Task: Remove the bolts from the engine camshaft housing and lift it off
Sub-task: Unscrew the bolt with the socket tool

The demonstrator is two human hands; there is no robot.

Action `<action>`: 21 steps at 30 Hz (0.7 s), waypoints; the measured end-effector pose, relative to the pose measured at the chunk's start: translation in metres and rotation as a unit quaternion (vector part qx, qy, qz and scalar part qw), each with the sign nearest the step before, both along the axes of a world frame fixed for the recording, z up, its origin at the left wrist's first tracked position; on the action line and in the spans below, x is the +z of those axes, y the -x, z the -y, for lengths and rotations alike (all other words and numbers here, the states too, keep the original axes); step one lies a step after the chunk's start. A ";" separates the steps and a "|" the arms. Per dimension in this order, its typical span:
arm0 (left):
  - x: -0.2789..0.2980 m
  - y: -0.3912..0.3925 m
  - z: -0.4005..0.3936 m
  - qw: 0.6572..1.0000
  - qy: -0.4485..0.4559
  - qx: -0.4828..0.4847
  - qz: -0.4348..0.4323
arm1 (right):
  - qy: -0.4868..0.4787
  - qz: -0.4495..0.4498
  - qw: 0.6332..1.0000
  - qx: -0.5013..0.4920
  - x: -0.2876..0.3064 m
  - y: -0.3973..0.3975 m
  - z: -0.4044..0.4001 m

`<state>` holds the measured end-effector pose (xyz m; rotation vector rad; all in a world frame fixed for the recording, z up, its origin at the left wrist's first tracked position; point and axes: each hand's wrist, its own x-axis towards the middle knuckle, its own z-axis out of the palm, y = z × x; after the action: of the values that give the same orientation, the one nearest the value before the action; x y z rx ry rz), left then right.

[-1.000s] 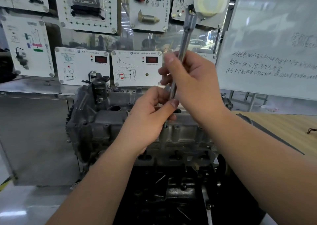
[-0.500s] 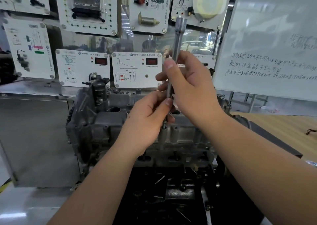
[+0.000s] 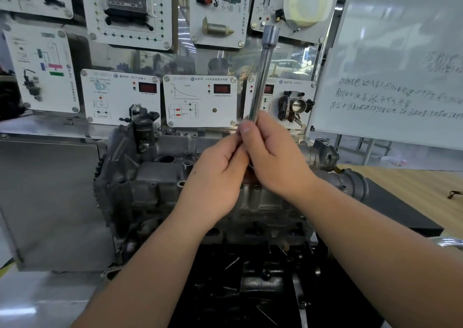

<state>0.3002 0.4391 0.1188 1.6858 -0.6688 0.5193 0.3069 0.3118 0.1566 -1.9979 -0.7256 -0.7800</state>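
A grey cast camshaft housing (image 3: 160, 177) tops the engine in the middle of the view. Both hands meet above its centre. My right hand (image 3: 273, 157) grips a long silver socket extension bar (image 3: 263, 72) that stands nearly upright, its socket end pointing up. My left hand (image 3: 215, 177) pinches the same bar lower down, fingertips against my right thumb. The bar's lower end and the bolt under it are hidden by the hands.
White training panels (image 3: 200, 99) line the wall behind the engine. A whiteboard (image 3: 400, 64) stands at the right. A wooden table (image 3: 413, 185) lies beyond a black duct (image 3: 355, 185). Below the housing, a dark tray (image 3: 250, 290) holds loose bolts.
Both hands and the bar have risen away from the housing, and the bar's top has swung slightly right. The left hand's fingers have closed up against the right thumb.
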 end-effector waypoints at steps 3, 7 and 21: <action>-0.001 0.001 0.001 0.999 0.007 0.037 0.007 | -0.010 -0.037 0.998 0.050 -0.005 -0.003 0.002; -0.004 0.001 0.003 0.997 0.070 0.003 -0.011 | -0.027 -0.107 0.985 0.132 -0.002 -0.007 0.008; -0.003 -0.002 -0.004 0.994 0.077 -0.063 -0.044 | -0.077 -0.209 0.941 0.255 -0.005 -0.009 0.011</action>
<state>0.3023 0.4428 0.1158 1.5015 -0.6500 0.3941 0.3162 0.3010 0.1514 -1.6451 -0.8445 -0.0937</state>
